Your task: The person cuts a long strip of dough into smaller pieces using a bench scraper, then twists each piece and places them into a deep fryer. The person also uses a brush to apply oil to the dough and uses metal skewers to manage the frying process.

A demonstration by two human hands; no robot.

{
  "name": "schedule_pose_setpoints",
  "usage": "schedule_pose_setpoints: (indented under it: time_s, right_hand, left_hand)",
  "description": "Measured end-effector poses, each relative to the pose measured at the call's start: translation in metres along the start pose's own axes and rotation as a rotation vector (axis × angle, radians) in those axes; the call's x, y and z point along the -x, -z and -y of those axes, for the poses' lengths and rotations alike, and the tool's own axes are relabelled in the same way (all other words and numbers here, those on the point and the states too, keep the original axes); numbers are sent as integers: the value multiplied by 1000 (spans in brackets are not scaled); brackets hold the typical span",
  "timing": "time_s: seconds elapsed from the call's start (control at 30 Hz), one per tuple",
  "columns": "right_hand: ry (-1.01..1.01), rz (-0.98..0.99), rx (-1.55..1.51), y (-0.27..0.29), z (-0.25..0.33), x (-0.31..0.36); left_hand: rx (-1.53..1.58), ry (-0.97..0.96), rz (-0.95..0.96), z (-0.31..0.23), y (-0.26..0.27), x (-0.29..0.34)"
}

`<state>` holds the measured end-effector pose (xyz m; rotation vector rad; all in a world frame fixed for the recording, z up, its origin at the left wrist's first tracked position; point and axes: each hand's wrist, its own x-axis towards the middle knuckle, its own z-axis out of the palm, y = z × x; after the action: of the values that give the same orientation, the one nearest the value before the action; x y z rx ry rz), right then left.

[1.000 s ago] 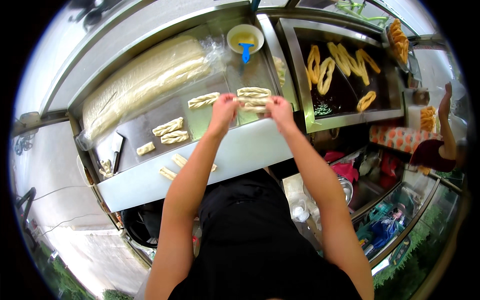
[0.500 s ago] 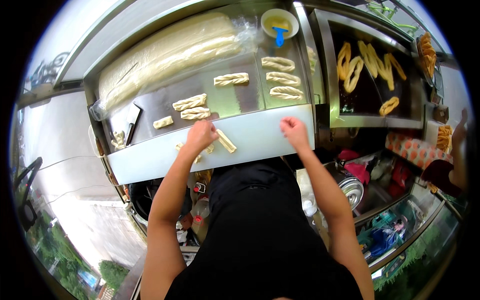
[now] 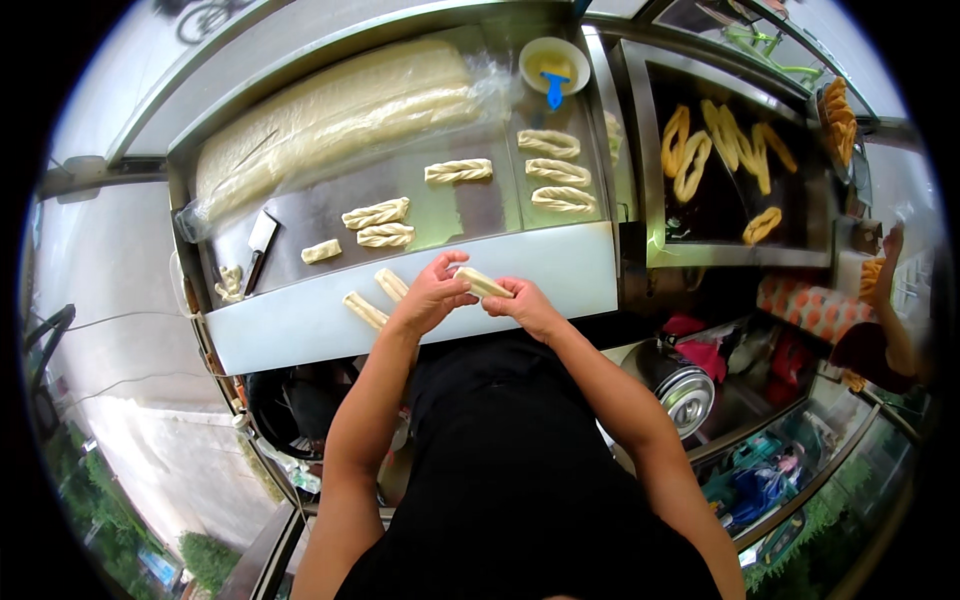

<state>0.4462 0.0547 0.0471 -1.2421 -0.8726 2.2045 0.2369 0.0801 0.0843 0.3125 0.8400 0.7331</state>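
Above the front edge of a white board (image 3: pixel 270 325), a short strip of pale dough (image 3: pixel 482 283) is held up between my two hands. My right hand (image 3: pixel 528 306) pinches its right end. The fingers of my left hand (image 3: pixel 436 294) are bent around the left end, partly hiding it. Two more dough strips, a lower one (image 3: pixel 364 309) and an upper one (image 3: pixel 392 284), lie on the board beside my left hand. Twisted dough pieces (image 3: pixel 376 213) rest on the metal tray behind it, and several others (image 3: pixel 558 172) are lined up at the right.
A long plastic-covered dough slab (image 3: pixel 330 115) fills the back left. A cleaver (image 3: pixel 262 240) lies at the left, a bowl (image 3: pixel 540 48) with a blue brush (image 3: pixel 555 92) at the back. Right of the tray, dough pieces (image 3: pixel 692 165) float in a dark oil fryer (image 3: pixel 655 200). Another person's arm (image 3: pixel 890 300) shows far right.
My hands, apart before, have come together over the board. One dough strip has been lifted off it and is now between them. The view has shifted slightly.
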Motion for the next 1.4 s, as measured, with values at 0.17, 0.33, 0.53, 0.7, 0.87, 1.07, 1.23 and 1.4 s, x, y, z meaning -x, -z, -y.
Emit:
schedule_pose_setpoints:
  time_s: [0.17,0.33,0.53,0.7,0.87,1.07,1.23,1.4]
  right_hand:
    - [22,-141,-50,7,18,13]
    - [90,-307,-389,18,14,24]
    - [234,-382,-46,49,-7,25]
    - [108,-631,-306,44,15,25]
    - [177,-624,-553,24,31,13]
    - [47,-405,-443,29,35,7]
    - [88,-356,-163,19,40,-13]
    - [247,-613,405,48,34,-68]
  left_hand:
    - [-309,-90,-18,8,-24,-27]
    - [-754,5,116,0,-29,-35]
    - [-441,-80,-91,11,-42,-41]
    - [-553,-200,-370,37,-21,-77]
    - [-1143,-627,-128,30,-83,-64]
    - [-1111,-542,-279,47,-54,-54]
    - [-539,-313,-426,46,-18,-63]
    - [-319,-286,-510,6,9,-61]
